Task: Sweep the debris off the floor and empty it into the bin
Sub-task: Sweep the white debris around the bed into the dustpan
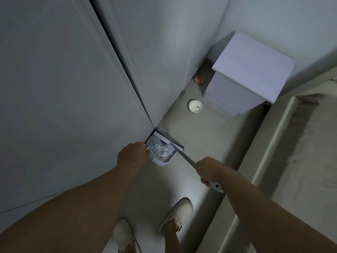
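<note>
Down on the floor [209,136] sits our dustpan [160,150], tucked against the foot of the tall pale cabinet doors [73,88], right where the dark gap between two doors meets the tiles. White scraps of debris [161,151] lie heaped inside the pan, above its toothed comb edge. Our left hand [132,156] grips the pan's near-left side, fingers curled around what looks like its handle, though the handle itself is mostly hidden by the hand. Our right hand [207,169] is wrapped around the broom handle [186,159], fingers clamped on it, with the white end of the grip poking out below the fist. The dark shaft runs up and left to the broom head [168,142], a white bar lying across the pan's far edge and touching it.

Farther along the floor, well apart from the pan, we see a small round white bin [195,106], open-topped, with something pale inside. Just beyond it stands a lilac bedside cabinet [249,70] against the wall, and a reddish object [199,79] lies in the shadowed gap between cabinet and doors; we cannot tell what it is. A bed frame edge [273,143] runs along our right, narrowing the strip of floor. Our two feet in cream clogs [177,214] stand near the bottom.
</note>
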Action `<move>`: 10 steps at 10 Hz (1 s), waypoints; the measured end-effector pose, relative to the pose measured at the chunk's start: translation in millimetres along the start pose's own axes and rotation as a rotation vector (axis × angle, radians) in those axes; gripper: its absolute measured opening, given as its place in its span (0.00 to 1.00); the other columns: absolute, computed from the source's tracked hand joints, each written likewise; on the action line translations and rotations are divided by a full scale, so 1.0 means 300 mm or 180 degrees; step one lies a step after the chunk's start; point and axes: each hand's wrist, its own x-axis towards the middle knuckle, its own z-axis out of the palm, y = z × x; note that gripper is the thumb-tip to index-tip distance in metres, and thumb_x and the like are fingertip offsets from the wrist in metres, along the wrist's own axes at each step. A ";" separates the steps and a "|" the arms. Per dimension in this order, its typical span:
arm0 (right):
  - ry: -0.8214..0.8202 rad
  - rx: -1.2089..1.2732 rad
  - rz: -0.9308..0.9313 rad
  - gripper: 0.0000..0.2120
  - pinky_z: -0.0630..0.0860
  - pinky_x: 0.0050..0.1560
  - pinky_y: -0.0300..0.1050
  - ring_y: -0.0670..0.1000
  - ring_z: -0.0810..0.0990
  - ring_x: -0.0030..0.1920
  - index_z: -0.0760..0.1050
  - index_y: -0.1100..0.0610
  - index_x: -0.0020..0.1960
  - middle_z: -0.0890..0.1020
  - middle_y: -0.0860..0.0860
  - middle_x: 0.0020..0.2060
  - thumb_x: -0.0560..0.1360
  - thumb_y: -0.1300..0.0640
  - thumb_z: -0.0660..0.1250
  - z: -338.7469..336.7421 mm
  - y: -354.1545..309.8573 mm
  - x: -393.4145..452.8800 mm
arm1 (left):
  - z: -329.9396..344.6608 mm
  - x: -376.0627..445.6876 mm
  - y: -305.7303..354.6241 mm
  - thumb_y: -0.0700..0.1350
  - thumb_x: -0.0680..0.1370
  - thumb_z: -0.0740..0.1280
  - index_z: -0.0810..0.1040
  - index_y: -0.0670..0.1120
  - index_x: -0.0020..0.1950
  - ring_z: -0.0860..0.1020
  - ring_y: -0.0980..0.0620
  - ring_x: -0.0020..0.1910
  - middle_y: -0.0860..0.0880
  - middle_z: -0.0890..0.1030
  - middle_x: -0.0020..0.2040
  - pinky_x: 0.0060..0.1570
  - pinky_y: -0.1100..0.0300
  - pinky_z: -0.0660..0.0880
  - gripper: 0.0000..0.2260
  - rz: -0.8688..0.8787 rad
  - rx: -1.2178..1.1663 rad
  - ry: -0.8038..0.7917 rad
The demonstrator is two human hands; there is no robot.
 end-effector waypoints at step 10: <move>0.0329 0.2660 0.0130 0.07 0.60 0.25 0.33 0.49 0.65 0.18 0.64 0.55 0.43 0.70 0.55 0.27 0.78 0.60 0.51 -0.350 -0.170 0.056 | -0.157 0.139 0.182 0.54 0.80 0.62 0.83 0.47 0.52 0.82 0.41 0.49 0.45 0.84 0.49 0.46 0.54 0.78 0.14 0.0022 -0.0223 0.0249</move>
